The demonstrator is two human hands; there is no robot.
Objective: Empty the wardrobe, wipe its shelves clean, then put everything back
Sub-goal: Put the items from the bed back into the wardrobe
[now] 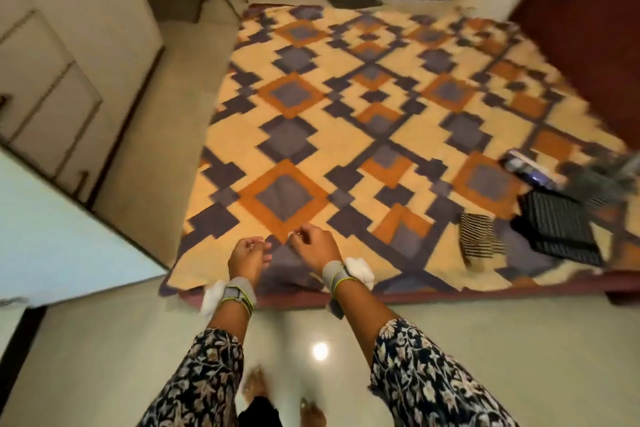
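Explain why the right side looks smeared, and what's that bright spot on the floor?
Head view: motion blur smears the clothes on the bed at right; the spot is glare off the glossy floor; the wide lens bows the cabinet edges.

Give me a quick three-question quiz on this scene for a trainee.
1. True or false: the left hand and the right hand each have a grey fabric wristband behind them.
2. Where does the folded black ribbed fabric lie? A: on the cream, orange and purple geometric-patterned bedspread. B: on the tiled floor. C: in a drawer.
3. Fill in: the black-and-white striped cloth lies to the ___ of the folded black ribbed fabric.

Key: 1 true; 2 A; 3 left.
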